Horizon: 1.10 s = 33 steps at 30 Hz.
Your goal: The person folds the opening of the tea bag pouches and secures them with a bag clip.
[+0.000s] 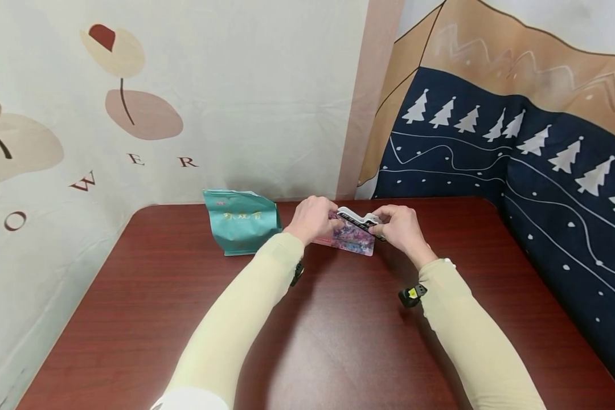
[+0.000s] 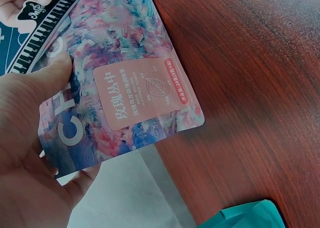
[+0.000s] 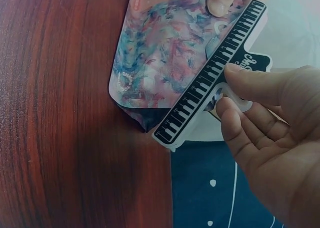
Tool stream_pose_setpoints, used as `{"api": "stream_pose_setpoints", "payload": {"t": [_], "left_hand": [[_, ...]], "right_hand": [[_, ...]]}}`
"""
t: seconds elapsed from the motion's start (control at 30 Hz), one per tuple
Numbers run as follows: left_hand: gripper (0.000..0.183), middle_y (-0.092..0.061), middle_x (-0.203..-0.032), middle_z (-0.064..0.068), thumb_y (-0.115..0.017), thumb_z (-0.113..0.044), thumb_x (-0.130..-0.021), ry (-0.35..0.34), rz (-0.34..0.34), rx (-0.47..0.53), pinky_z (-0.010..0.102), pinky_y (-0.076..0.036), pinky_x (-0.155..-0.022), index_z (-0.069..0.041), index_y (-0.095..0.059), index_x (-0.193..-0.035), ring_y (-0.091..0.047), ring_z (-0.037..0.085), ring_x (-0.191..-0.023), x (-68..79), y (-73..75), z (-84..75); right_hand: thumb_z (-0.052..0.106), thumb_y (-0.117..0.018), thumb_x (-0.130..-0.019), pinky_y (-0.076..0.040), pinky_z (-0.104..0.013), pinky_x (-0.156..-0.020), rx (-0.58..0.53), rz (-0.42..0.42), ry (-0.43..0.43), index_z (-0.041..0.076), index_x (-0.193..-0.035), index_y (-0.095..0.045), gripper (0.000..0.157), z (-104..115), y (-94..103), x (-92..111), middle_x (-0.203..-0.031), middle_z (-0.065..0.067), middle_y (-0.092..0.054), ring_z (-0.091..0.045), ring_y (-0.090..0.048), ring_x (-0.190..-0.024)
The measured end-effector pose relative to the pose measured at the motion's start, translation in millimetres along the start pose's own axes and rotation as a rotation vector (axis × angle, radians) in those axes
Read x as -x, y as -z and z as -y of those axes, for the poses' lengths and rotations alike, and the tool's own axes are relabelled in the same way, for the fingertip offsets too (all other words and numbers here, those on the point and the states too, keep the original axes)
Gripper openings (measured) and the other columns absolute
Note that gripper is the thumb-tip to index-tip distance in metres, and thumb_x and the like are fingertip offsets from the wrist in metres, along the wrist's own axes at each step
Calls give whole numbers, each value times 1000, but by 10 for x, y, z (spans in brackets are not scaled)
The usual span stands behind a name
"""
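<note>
A flat pouch (image 1: pixel 356 241) with a pink and blue painted pattern is held near the table's back edge. My left hand (image 1: pixel 312 219) pinches it at one side, the thumb (image 2: pixel 52 75) lying on its printed front. A piano-keyboard clip (image 3: pixel 212 70), black and white, lies slantwise across the pouch's upper end. The fingers and thumb of my right hand (image 1: pixel 402 230) pinch this clip by its handle. In the right wrist view the clip's long edge overlaps the pouch, and a dark folded part (image 3: pixel 140 119) shows beneath the pouch's corner.
A teal bag (image 1: pixel 243 222) stands upright left of my left hand. Behind the reddish-brown table (image 1: pixel 338 341) hang a pale printed cloth (image 1: pixel 266 102) and a dark blue one with white trees (image 1: pixel 451 154).
</note>
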<state>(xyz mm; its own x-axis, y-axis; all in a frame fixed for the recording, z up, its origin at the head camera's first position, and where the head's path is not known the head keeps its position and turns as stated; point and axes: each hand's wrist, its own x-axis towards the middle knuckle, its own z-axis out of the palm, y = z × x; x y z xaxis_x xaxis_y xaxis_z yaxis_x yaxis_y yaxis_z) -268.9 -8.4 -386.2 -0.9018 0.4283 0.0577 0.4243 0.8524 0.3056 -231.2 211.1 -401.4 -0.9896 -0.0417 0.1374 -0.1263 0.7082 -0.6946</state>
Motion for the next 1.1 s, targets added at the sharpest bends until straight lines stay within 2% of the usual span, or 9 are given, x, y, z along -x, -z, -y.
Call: {"api": "stream_pose_setpoints", "payload": {"t": [0.3, 0.83, 1.1], "left_hand": [[25, -74, -90, -1, -79, -40, -92, 3, 2, 7, 33, -51, -73, -18, -81, -103, -59, 19, -82, -10, 8, -5], [26, -73, -91, -1, -79, -40, -92, -1, 6, -1, 33, -51, -73, -17, -81, -103, -59, 19, -82, -12, -6, 4], [25, -73, -85, -2, -80, -41, -91, 8, 1, 3, 33, -51, -71, -18, -81, -100, -61, 18, -80, -22, -5, 6]], "right_hand": [[4, -84, -84, -48, -37, -74, -2, -5, 9, 2, -106, -79, 23, 10, 4, -8, -96, -18, -76, -32, -65, -88], [4, -84, -84, -49, -36, -75, -13, -4, -1, 2, -107, -79, 24, 3, -15, -3, -98, -18, -76, -32, -67, -89], [5, -85, -84, -50, -37, -75, -8, -15, 14, 2, -108, -79, 25, 26, -23, -9, -100, -19, -76, -33, -66, -90]]}}
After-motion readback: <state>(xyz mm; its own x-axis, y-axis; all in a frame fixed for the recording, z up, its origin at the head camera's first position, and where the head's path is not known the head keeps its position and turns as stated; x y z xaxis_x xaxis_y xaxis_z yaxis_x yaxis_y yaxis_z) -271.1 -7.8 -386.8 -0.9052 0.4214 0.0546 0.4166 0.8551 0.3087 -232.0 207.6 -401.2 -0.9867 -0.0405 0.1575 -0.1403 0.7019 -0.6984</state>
